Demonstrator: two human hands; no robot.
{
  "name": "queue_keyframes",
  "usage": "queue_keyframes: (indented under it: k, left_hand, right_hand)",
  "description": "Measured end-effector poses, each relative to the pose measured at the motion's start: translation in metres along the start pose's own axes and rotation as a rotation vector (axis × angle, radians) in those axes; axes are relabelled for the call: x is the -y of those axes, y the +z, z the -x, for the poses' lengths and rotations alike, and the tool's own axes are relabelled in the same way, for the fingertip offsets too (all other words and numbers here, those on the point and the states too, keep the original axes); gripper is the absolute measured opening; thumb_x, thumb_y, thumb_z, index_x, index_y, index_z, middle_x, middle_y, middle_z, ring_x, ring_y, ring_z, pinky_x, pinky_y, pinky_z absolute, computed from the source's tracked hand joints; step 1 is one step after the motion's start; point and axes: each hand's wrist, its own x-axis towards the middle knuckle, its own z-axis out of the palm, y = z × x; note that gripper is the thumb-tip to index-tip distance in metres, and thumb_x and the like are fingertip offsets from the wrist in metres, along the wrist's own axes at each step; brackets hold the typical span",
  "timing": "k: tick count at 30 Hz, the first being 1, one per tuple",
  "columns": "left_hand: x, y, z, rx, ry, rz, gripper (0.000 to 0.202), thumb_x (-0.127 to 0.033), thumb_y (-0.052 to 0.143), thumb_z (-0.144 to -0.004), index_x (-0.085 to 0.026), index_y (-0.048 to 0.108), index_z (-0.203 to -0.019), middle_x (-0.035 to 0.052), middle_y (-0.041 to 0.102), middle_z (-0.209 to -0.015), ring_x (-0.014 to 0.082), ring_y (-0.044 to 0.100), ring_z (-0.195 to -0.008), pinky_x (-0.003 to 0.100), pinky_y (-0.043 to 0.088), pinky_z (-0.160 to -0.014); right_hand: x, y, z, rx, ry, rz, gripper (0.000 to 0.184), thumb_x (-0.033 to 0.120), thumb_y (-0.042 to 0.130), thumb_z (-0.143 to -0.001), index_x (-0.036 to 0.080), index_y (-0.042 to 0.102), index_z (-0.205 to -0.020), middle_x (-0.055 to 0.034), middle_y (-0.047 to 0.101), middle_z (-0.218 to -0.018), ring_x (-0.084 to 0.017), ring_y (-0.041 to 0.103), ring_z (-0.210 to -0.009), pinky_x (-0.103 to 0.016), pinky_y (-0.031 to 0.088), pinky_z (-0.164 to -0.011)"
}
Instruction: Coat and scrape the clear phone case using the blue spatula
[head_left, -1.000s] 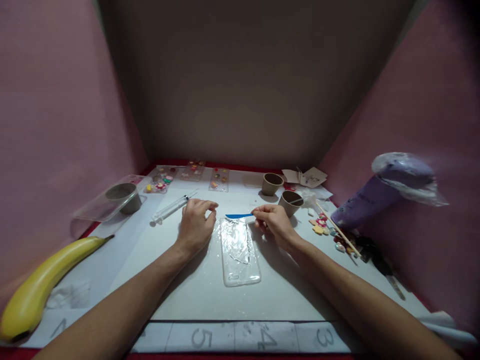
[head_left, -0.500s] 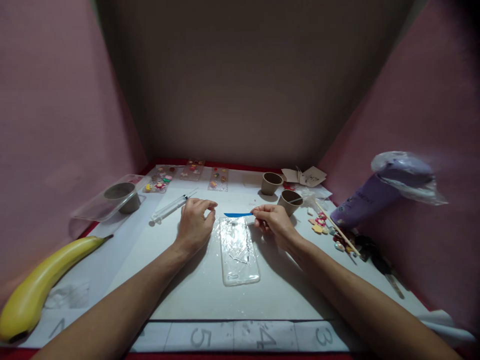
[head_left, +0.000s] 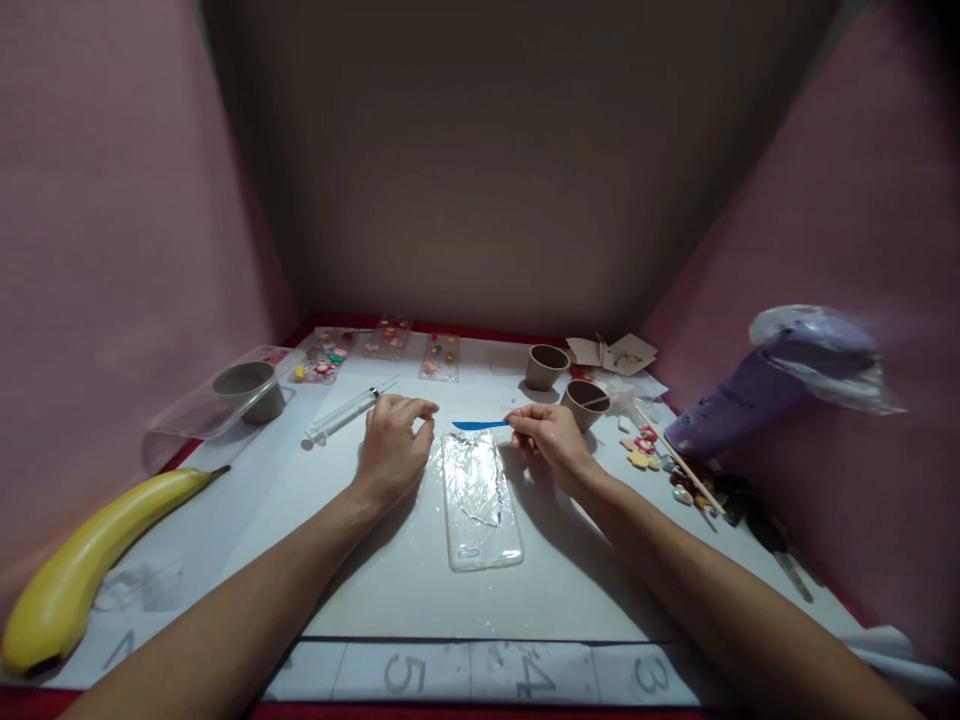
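A small blue plastic knife (head_left: 480, 426) lies level between the fingertips of my right hand (head_left: 551, 435), its blade pointing left over the top end of a clear phone case (head_left: 482, 545). The case rests flat on the white board, coated with a shiny transparent layer that has an uneven ridge. My left hand (head_left: 397, 440) rests to the left of the case, fingers curved and thumb apart from them, holding nothing. A clear syringe (head_left: 341, 418) lies just beyond it on the left.
Two brown cups (head_left: 585, 402) stand behind my right hand. Small charms (head_left: 641, 445), a wooden stick (head_left: 690, 472) and a purple bag (head_left: 750, 395) lie right. Decorated cases (head_left: 440, 358) lie at the back. A banana-shaped object (head_left: 97, 550) and a clear container (head_left: 202, 415) sit left.
The whole view has shifted slightly. The blue knife and both hands keep nearly the same place over and beside the case.
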Motion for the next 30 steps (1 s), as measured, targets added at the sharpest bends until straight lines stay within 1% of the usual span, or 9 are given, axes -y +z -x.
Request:
queue_keyframes:
  k: [5, 9, 15, 18, 21, 23, 26, 30]
  left_hand:
    - [0.001, 0.0, 0.0, 0.0, 0.016, 0.003, 0.02, -0.01, 0.056, -0.08, -0.02, 0.069, -0.091, 0.0038, 0.07, -0.094, 0.0236, 0.053, -0.101, 0.043, 0.043, -0.09]
    - [0.002, 0.0, 0.001, -0.004, 0.01, 0.004, 0.019, -0.011, 0.055, -0.08, -0.021, 0.068, -0.09, 0.0034, 0.07, -0.093, 0.0232, 0.053, -0.1, 0.042, 0.043, -0.089]
    - [0.002, 0.0, 0.0, -0.012, 0.032, -0.005, 0.018, -0.012, 0.054, -0.08, -0.022, 0.067, -0.088, 0.0024, 0.069, -0.093, 0.023, 0.053, -0.1, 0.042, 0.041, -0.091]
    - [0.002, 0.0, 0.0, -0.007, 0.03, -0.006, 0.018, -0.012, 0.054, -0.08, -0.022, 0.067, -0.088, 0.003, 0.069, -0.092, 0.0233, 0.053, -0.1, 0.042, 0.041, -0.09]
    - [0.001, 0.0, 0.001, -0.007, 0.02, 0.001, 0.019, -0.013, 0.054, -0.08, -0.023, 0.067, -0.088, 0.0028, 0.069, -0.093, 0.0231, 0.053, -0.1, 0.041, 0.041, -0.09]
    - [0.001, 0.0, 0.001, -0.008, 0.019, 0.003, 0.018, -0.013, 0.054, -0.08, -0.022, 0.067, -0.088, 0.0028, 0.069, -0.093, 0.0228, 0.053, -0.101, 0.041, 0.041, -0.09]
    - [0.0, 0.0, 0.0, -0.006, 0.017, -0.003, 0.019, -0.012, 0.053, -0.081, -0.021, 0.068, -0.089, 0.0031, 0.069, -0.092, 0.0226, 0.052, -0.1, 0.041, 0.041, -0.091]
    - [0.001, -0.001, 0.0, 0.002, 0.013, 0.0, 0.019, -0.011, 0.054, -0.08, -0.021, 0.068, -0.09, 0.0033, 0.069, -0.093, 0.023, 0.052, -0.1, 0.041, 0.041, -0.09]
  right_hand:
    - [0.001, 0.004, 0.002, 0.027, 0.008, -0.015, 0.011, 0.025, 0.064, -0.066, 0.014, 0.063, -0.062, 0.0, 0.058, -0.047, -0.007, 0.042, -0.04, -0.02, 0.03, -0.041]
    - [-0.003, 0.009, 0.004, 0.06, 0.04, -0.017, 0.011, 0.024, 0.063, -0.066, 0.014, 0.062, -0.061, -0.0002, 0.058, -0.046, -0.008, 0.041, -0.038, -0.021, 0.026, -0.038]
    - [-0.003, 0.004, 0.01, 0.104, 0.089, 0.024, 0.008, 0.021, 0.062, -0.065, 0.014, 0.063, -0.06, -0.0005, 0.058, -0.044, -0.008, 0.042, -0.036, -0.021, 0.026, -0.037]
    - [0.0, 0.002, 0.011, 0.097, 0.091, 0.023, 0.009, 0.021, 0.063, -0.065, 0.014, 0.063, -0.06, -0.0006, 0.058, -0.044, -0.008, 0.042, -0.037, -0.021, 0.028, -0.038]
    - [0.0, 0.005, 0.01, 0.09, 0.067, 0.001, 0.009, 0.023, 0.064, -0.066, 0.014, 0.063, -0.062, 0.0004, 0.057, -0.045, -0.008, 0.041, -0.039, -0.02, 0.028, -0.039]
    - [-0.001, 0.008, 0.008, 0.091, 0.059, -0.006, 0.009, 0.023, 0.064, -0.067, 0.015, 0.062, -0.063, 0.0011, 0.056, -0.046, -0.007, 0.041, -0.039, -0.02, 0.028, -0.039]
    - [-0.004, 0.01, 0.005, 0.074, 0.048, 0.025, 0.011, 0.023, 0.063, -0.067, 0.015, 0.059, -0.061, 0.0007, 0.056, -0.047, -0.007, 0.041, -0.039, -0.019, 0.026, -0.037]
    - [-0.006, 0.005, 0.004, 0.025, 0.056, 0.045, 0.012, 0.026, 0.062, -0.067, 0.015, 0.06, -0.062, 0.0003, 0.056, -0.047, -0.008, 0.04, -0.037, -0.02, 0.026, -0.035]
